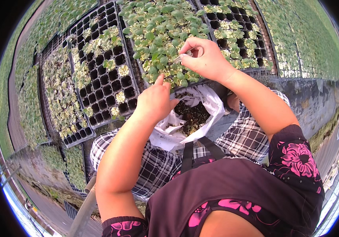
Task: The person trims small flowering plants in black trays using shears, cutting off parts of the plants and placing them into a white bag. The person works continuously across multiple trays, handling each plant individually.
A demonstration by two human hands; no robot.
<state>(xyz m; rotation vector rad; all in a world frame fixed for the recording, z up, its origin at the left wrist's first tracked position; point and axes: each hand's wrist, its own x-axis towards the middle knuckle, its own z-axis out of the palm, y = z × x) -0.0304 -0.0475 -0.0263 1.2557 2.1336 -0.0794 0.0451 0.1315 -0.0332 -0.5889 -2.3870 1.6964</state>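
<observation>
Metal tweezers (177,59) are pinched in my right hand (206,59), their tips down among the leaves of a tray of green seedlings (163,32). My left hand (154,102) reaches to the front edge of the same tray, its index finger extended to the leaves; I see nothing held in it, though its palm side is hidden. Below the hands, a white plastic bag (209,118) lies open with dark soil mix (191,115) inside. To the left is a black cell tray (104,89) with many empty cells and some seedlings in pale granules.
Another partly filled cell tray (240,32) lies at the upper right. More seedling trays (59,89) spread left and far right. A pale bench side wall (305,97) runs at the right, and a metal pipe (83,210) stands at the lower left.
</observation>
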